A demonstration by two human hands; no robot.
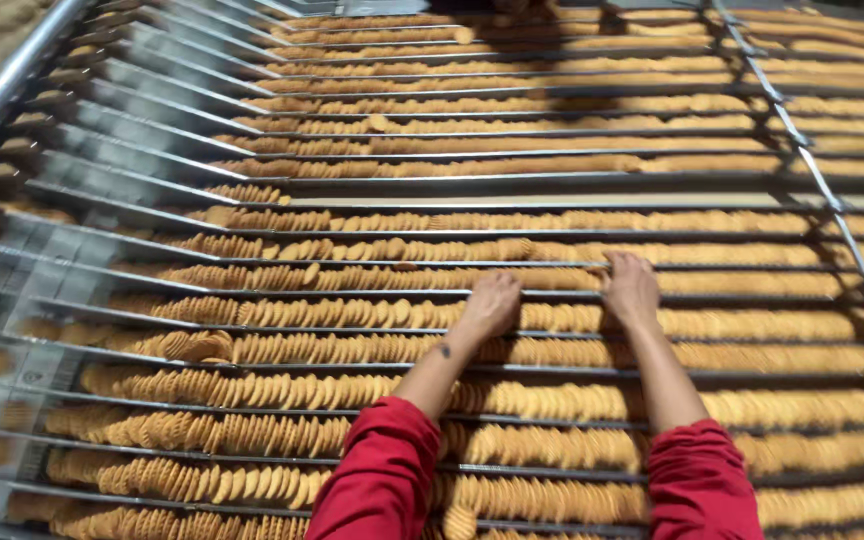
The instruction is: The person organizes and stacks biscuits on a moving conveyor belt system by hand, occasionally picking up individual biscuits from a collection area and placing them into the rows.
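Long rows of round golden biscuits (372, 315) stand on edge in parallel metal channels across the whole view. My left hand (491, 302) reaches forward and rests palm down on one row near the middle, fingers curled over the biscuits. My right hand (631, 287) lies a short way to its right on the same row (552, 281), fingers bent over the biscuits. A short stretch of that row sits between the two hands. Both arms wear red sleeves (382, 475) pushed up to the elbow.
Metal divider rails (152, 190) slant between the rows; at the left they are bare or hold only a few biscuits. A thin metal rod (812, 165) crosses the rows on the right. A curved metal edge (2, 85) borders the far left.
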